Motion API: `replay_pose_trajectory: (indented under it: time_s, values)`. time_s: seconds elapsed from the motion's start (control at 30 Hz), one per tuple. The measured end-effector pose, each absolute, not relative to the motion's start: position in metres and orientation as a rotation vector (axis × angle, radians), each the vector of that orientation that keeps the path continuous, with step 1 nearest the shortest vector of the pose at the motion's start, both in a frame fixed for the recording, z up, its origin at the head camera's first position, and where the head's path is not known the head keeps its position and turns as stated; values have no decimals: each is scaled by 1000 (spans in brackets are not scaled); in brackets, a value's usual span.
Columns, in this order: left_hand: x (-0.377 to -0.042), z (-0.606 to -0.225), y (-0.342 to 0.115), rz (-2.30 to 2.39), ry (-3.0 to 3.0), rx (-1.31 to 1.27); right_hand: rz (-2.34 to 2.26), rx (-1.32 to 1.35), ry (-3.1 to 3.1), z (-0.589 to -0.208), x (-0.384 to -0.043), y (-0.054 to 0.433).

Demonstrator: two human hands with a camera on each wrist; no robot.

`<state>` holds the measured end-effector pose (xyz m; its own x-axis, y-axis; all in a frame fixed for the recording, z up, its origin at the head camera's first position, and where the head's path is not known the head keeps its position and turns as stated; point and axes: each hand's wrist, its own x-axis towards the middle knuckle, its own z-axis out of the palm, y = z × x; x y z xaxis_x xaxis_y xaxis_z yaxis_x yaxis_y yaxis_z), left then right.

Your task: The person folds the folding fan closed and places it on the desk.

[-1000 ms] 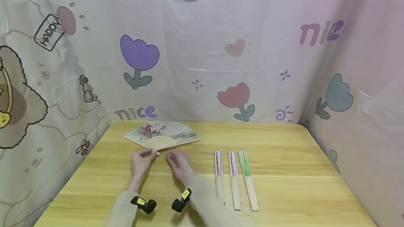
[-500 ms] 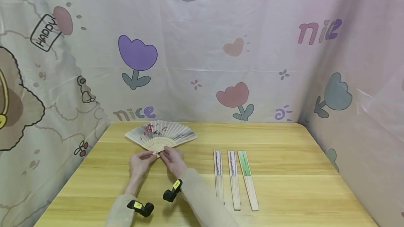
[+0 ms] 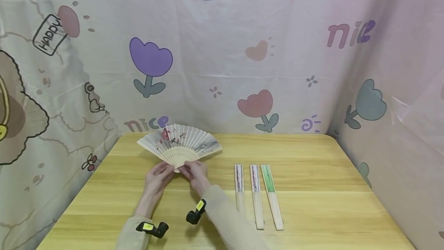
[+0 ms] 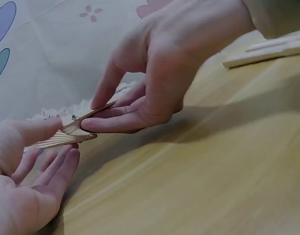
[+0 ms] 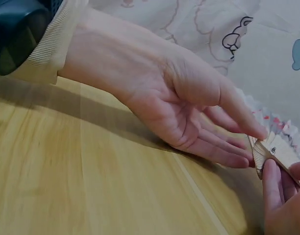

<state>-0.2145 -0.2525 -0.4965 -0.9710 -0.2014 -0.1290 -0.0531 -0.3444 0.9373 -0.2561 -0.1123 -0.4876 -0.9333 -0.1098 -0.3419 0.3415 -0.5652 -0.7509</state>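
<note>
A folding fan (image 3: pixel 180 142) with red blossoms and grey painting stands spread out over the back left of the table, its pale ribs meeting at a small metal pivot. My left hand (image 3: pixel 157 178) pinches the ribs just left of the pivot, thumb on top and fingers beneath, as the left wrist view shows. On the pivot's other side my right hand (image 3: pixel 197 174) pinches the outer rib between thumb and fingers. In the right wrist view the folding fan's ribbed end (image 5: pixel 260 154) lies between both hands' fingertips, lifted off the wood.
Three folded fans lie side by side on the right of the wooden table (image 3: pixel 312 180): two with whitish patterned tops, a left one (image 3: pixel 239 184) and a middle one (image 3: pixel 256 194), and a green-topped one (image 3: pixel 272 194). Printed cloth (image 3: pixel 208 61) hangs behind and at both sides.
My right hand has come in to grip the fan beside my left. The spread fan has risen and tilted up, its top edge now overlapping the backdrop. The folded fans stay put.
</note>
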Motion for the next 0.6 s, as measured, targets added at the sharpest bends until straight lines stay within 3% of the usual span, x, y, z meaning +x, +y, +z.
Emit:
replay_pose_trajectory:
  time_s: [0.6]
  values:
    - [-209, -492, -226, -2522, -1548, 116, -2614, 292, 1264, -481, -239, -76]
